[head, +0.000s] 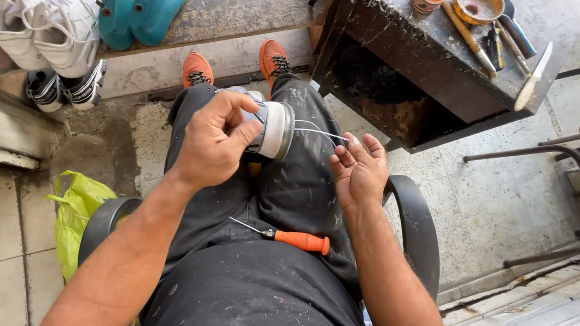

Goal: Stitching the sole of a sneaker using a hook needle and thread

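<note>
Left hand [214, 141] grips shoe [270, 129]; right hand [360, 169] perhaps pinches thread [317, 132].

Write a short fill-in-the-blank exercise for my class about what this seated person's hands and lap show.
1. The left hand grips a grey ____ with a white sole.
2. The right hand pulls a thin white ____ away from the sole.
3. An awl with an ____ handle rests on the lap.
4. A ____ plastic bag lies beside the chair.

Missing words: shoe; thread; orange; green
</note>
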